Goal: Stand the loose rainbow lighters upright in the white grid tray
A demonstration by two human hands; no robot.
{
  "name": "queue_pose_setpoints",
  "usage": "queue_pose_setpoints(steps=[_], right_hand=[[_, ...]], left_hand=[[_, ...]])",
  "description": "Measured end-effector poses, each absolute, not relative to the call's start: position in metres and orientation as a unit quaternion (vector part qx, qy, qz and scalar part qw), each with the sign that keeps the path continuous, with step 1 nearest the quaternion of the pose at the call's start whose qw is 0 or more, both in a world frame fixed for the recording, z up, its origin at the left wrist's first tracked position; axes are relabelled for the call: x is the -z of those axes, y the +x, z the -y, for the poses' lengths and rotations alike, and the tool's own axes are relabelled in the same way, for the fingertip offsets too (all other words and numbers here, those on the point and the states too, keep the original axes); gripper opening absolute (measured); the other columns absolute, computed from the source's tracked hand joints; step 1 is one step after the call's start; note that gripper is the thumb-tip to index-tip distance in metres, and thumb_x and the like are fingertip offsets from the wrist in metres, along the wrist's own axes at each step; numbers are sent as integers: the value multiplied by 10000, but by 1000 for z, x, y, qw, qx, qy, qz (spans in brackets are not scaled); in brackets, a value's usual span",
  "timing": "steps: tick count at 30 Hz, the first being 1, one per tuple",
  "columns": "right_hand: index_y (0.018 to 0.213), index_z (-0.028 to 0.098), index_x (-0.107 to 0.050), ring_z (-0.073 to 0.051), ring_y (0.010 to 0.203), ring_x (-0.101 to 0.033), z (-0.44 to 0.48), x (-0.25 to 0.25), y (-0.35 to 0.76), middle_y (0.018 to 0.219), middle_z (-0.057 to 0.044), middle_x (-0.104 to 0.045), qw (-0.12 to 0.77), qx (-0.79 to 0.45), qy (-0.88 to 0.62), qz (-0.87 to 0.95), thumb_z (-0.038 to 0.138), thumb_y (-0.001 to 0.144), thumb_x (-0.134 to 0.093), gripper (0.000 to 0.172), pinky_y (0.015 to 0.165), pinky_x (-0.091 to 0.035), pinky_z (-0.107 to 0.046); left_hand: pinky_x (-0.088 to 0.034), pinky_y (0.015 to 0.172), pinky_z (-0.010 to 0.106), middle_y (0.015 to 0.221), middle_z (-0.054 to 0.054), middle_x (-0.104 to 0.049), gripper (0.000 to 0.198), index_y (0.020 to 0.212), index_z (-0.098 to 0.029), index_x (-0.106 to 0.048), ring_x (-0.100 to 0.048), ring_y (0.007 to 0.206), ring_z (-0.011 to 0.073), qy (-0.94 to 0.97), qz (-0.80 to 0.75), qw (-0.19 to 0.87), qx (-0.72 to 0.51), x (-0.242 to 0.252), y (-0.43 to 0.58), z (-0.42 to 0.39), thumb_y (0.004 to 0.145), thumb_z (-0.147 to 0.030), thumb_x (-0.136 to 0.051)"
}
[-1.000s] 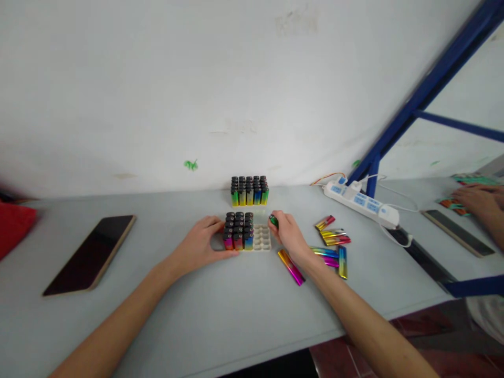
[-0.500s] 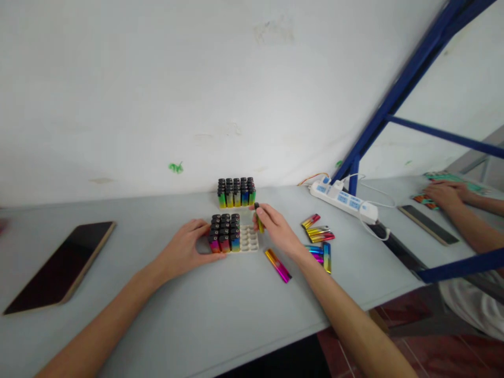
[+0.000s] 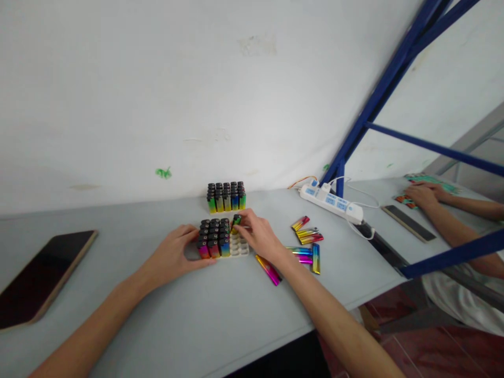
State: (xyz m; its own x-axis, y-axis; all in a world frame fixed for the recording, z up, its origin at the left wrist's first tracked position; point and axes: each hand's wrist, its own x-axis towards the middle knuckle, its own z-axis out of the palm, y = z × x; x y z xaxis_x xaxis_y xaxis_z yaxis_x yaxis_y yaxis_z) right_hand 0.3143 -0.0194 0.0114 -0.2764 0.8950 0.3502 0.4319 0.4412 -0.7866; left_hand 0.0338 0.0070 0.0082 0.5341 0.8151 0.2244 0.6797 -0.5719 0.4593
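Note:
A white tray [image 3: 241, 254] with round sockets stands before me. Black-topped lighters [image 3: 213, 237] in shiny colours stand upright in its left columns, while sockets on its right side show bare. My left hand [image 3: 179, 251] grips the tray's left end, thumb along the front and fingers behind. Between the thumb and fingers of my right hand [image 3: 254, 231] is a yellow-green lighter [image 3: 235, 222], upright over the back sockets beside the filled columns. Whether its base sits in a socket is hidden. A yellow and magenta lighter [image 3: 269, 270] lies below my right wrist.
Behind stands a second full set of lighters [image 3: 226, 197] near the wall. Loose lighters [image 3: 309, 236] lie at right. A power strip [image 3: 331, 202], a blue metal frame [image 3: 354, 131] and another person's hands [image 3: 423, 193] are farther right. A phone-like dark slab [image 3: 47, 273] lies left.
My right hand has moved left with the lighter, bringing it over the tray beside the filled columns. My left hand stays at the tray's end. The whole view has shifted slightly.

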Motion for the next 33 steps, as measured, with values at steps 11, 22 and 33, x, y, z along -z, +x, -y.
queue_pose_setpoints(steps=[11, 22, 33], right_hand=[[1329, 239, -617, -253, 1072, -745, 18, -15, 316, 1157, -85, -805, 287, -184, -475, 811, 182, 1048, -657, 289, 972, -513, -349], [1335, 134, -673, -408, 1167, -730, 37, -43, 440, 1146, -227, -800, 142, 4, -850, 507, 441, 1098, -583, 399, 1043, -471, -532], [1029, 192, -701, -206, 834, -724, -7, -31, 412, 898, -36, -734, 365, -260, -647, 617, 533, 994, -649, 346, 813, -581, -350]], left_hand=[[-579, 1063, 543, 1157, 139, -771, 667, 1035, -225, -777, -719, 1118, 392, 862, -438, 147, -207, -3, 32, -9, 766, -835, -747], [-593, 1028, 535, 1124, 129, -778, 707, 1022, -240, -786, -722, 1083, 378, 863, -433, 145, -217, 1, 32, -12, 740, -886, -728], [-599, 972, 487, 1072, 110, -760, 619, 961, -227, -768, -725, 1015, 355, 858, -432, 156, -229, -4, 36, -6, 735, -802, -794]])
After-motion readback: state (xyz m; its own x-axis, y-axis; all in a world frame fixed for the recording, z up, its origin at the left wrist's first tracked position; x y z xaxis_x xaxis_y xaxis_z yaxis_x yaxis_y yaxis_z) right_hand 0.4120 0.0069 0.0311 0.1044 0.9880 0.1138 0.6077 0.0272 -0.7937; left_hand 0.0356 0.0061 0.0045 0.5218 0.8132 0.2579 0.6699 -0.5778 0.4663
